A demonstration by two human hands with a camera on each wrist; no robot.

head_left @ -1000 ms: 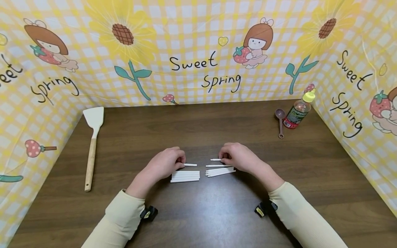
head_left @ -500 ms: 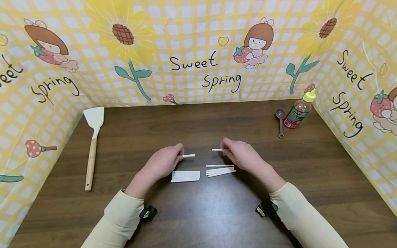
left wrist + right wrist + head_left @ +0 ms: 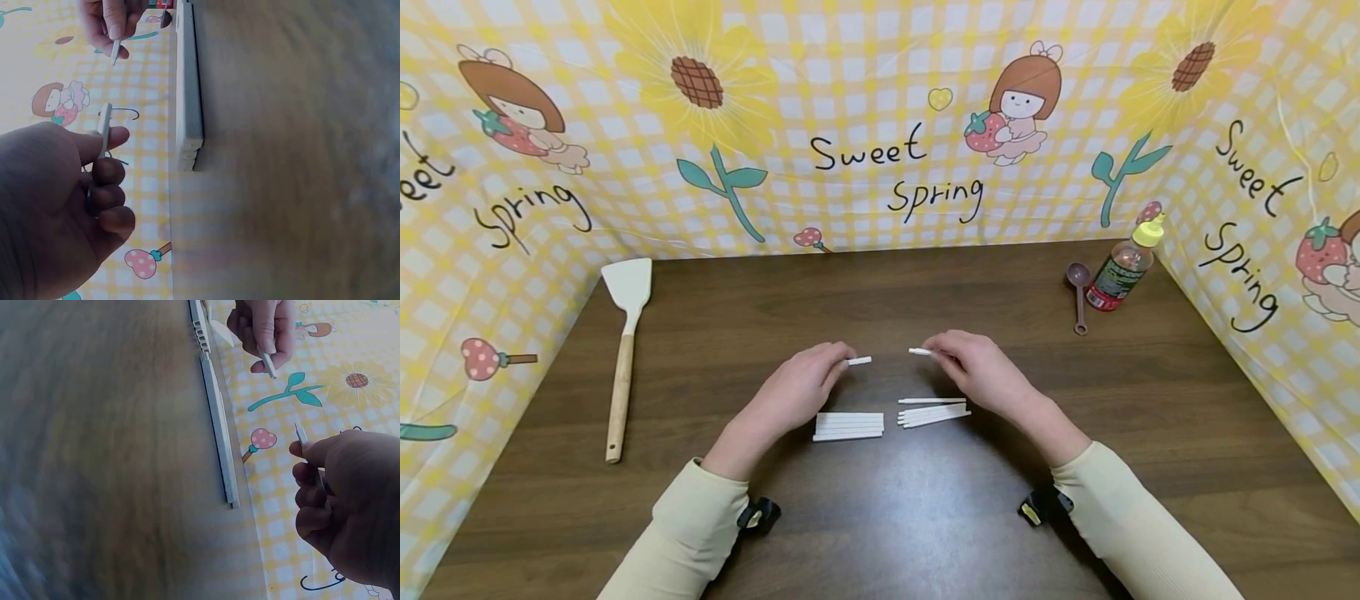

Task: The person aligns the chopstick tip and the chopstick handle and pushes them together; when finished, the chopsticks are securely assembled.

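In the head view, my left hand (image 3: pixel 797 385) pinches a short white stick (image 3: pixel 860 361) between thumb and fingers, its free end pointing right. Facing it, my right hand (image 3: pixel 988 368) pinches another white stick (image 3: pixel 919 352), whose tip narrows in the right wrist view. A gap separates the two sticks, both held above the table. Much of each stick is hidden in the hand. Below my left hand lies a neat row of several white sticks (image 3: pixel 848 427). Beside it, to the right, several more white sticks (image 3: pixel 934 414) lie slightly fanned, with a single stick (image 3: pixel 932 401) just behind them.
On the brown wooden table (image 3: pixel 880 525), a white spatula (image 3: pixel 622 358) with a wooden handle lies far left. A purple measuring spoon (image 3: pixel 1078 296) and a yellow-capped bottle (image 3: pixel 1120 271) are at the back right. A yellow checked cloth (image 3: pixel 865 75) walls three sides.
Both hands have risen away from the rows and moved toward the back, carrying one stick each. The sticks on the table have stayed in place.
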